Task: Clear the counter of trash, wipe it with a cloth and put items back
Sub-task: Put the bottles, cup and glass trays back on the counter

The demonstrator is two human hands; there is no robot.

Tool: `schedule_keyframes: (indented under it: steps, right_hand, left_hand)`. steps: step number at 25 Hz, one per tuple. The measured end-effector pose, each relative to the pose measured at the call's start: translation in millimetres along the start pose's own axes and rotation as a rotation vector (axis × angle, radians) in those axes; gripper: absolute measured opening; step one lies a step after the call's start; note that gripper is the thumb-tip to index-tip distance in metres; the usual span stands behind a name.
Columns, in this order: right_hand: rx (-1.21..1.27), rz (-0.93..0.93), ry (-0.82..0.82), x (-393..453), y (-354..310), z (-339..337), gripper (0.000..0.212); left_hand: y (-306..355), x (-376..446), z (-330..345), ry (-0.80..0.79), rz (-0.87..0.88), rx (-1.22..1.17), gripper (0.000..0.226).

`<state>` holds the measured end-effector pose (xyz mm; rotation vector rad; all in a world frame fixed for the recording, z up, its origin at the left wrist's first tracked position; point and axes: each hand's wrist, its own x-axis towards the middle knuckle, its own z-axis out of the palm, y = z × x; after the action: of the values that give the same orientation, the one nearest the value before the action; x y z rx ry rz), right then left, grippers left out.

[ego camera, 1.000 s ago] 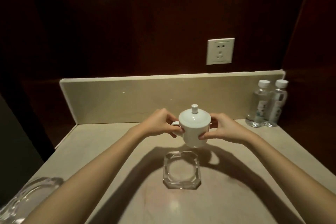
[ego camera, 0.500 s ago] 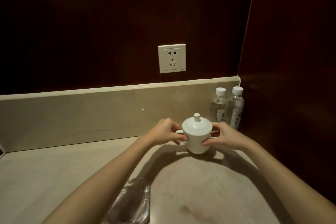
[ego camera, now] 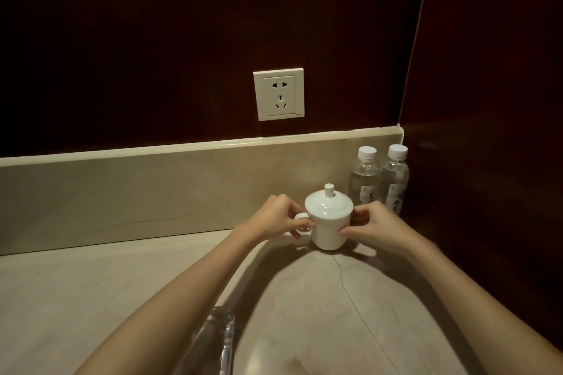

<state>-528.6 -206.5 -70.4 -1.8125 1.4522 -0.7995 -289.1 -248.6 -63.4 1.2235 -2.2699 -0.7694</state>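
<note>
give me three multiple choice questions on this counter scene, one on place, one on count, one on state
1. Where do the bottles stand?
A. far right corner by the backsplash
B. left edge of the counter
C. in front of the cup

2. How many bottles are there?
A. one
B. two
C. four

3. What is the state of the cup?
A. lidless and on its side
B. upright, lid on, held by both hands
C. upright, untouched

Answers:
1. A: they stand against the backsplash beside the right wall.
2. B: two white caps show side by side.
3. B: the left hand grips at the handle, the right hand holds the side, and the knobbed lid sits on top.
</note>
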Motion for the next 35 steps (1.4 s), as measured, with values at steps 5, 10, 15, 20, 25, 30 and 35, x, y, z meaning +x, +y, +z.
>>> schedule_keyframes:
  steps: [5, 10, 15, 20, 25, 30, 35]
  right_hand:
    - [-0.227, 0.046, 0.083, 4.0, 1.6, 0.0, 0.027]
    - [-0.331, 0.061, 0.124, 8.7, -0.3, -1.1, 0.029]
    - [-0.41, 0.083, 0.169, 5.4, -3.5, -0.3, 0.03]
    - [-0.499, 0.145, 0.045, -3.9, -4.5, 2.8, 0.029]
    - [-0.658, 0.153, -0.104, -11.6, -27.4, 12.5, 0.025]
    - [-0.717, 0.066, -0.211, -14.9, -79.3, 40.4, 0.025]
    - [-0.775, -0.033, -0.305, -17.4, -124.5, 94.8, 0.028]
  left_hand:
    - [0.5, 8.5, 1.5, 0.007, -0.02, 0.003, 0.03]
    - [-3.5, 16.4, 3.6, -0.004, -0.042, 0.029, 0.033]
    - [-6.3, 19.8, 3.3, -0.012, -0.065, 0.056, 0.038]
    - [-1.1, 11.9, -2.4, -0.035, -0.088, 0.187, 0.033]
    - [-1.8, -18.8, -31.1, -0.149, -0.141, 0.369, 0.044]
    - [-4.2, -69.5, -69.9, -0.19, -0.244, 0.447, 0.037]
    - [-15.2, -133.2, -99.4, -0.188, -0.345, 0.628, 0.042]
